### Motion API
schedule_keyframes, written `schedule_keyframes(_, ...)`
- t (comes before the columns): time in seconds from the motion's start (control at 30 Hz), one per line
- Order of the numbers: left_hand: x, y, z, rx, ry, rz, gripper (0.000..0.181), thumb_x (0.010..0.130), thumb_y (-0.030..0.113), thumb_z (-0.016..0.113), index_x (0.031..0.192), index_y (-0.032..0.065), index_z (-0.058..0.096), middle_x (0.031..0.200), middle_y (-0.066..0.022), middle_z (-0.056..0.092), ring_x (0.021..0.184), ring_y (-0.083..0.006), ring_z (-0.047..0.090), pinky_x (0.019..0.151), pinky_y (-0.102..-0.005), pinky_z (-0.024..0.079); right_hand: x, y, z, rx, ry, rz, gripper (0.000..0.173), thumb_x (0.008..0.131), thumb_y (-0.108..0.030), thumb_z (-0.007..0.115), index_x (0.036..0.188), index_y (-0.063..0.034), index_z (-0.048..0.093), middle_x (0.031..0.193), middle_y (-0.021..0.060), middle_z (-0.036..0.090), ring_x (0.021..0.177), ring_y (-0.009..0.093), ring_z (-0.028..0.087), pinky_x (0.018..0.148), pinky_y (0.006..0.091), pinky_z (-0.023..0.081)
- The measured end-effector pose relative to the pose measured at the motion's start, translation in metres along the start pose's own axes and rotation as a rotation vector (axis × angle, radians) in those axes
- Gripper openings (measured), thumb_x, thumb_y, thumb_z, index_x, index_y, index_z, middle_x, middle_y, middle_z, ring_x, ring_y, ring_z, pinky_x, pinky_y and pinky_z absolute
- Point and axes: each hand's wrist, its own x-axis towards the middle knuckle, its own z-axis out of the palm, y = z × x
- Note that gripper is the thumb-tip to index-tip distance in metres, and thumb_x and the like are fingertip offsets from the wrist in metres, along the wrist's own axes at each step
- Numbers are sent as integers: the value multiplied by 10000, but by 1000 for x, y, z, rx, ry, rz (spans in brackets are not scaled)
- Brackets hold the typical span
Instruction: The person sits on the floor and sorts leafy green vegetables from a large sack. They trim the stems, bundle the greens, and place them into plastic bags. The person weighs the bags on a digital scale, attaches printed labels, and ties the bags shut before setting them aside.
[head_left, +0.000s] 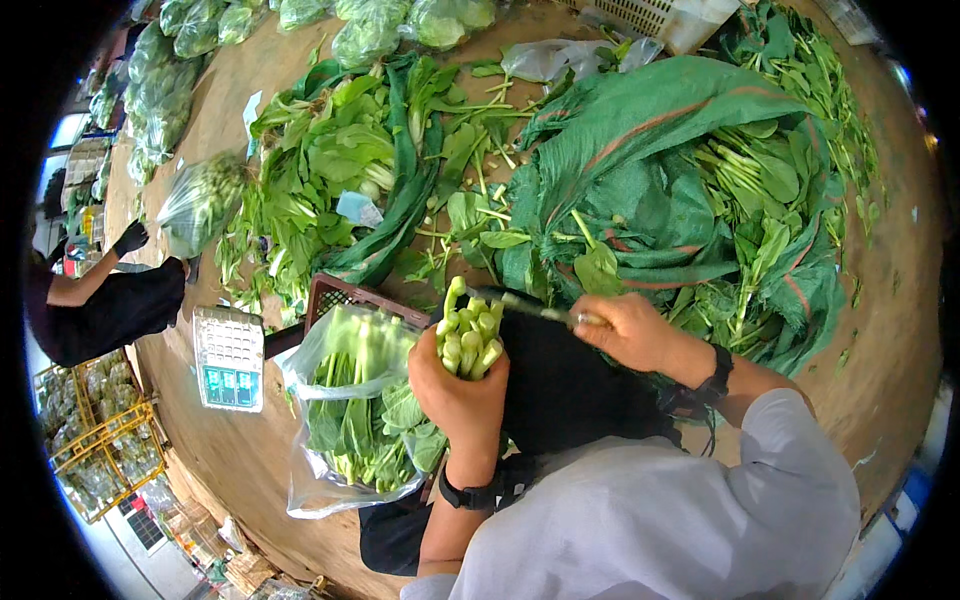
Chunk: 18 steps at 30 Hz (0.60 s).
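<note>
My left hand (460, 390) grips a bunch of leafy green stems (469, 339), their pale cut ends pointing up. In my right hand (626, 330) is a knife (536, 308), its blade blurred and reaching toward the tallest stem of the bunch. Just left of my left hand stands a clear plastic bag (315, 487) holding more leafy greens (352, 427). Behind that bag shows part of a dark red plastic crate (352, 292). A digital scale display (229, 358) is to the left of the bag.
Green mesh sacks (637, 150) with leafy greens (757, 172) lie ahead and right. A heap of loose greens (322, 165) spreads ahead left. Bagged vegetables (161, 82) line the far left. Another person (112, 307) stands at left beside a filled bag (202, 199). A white crate (675, 26) is at the top.
</note>
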Motion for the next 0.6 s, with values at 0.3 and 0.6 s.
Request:
schedule_keyframes(0.3,-2,-4,4,33,-48,20,669,546,156,800,1124,28,487,1023,-146,554,953,-348,528,853,-435,402,26,0,4,-40,-132,-67,263,868,-341,568,877,-79,553,650,139,571,625,346,577,532,421,429)
schedule_keyframes(0.6,-5,-8,5,-25,-16,38,665,567,186,824,1120,18,494,1006,-151,548,943,-341,531,851,-423,413,64,8,13,39,139,129,323,889,-381,539,890,-60,571,648,150,578,626,348,584,538,410,436)
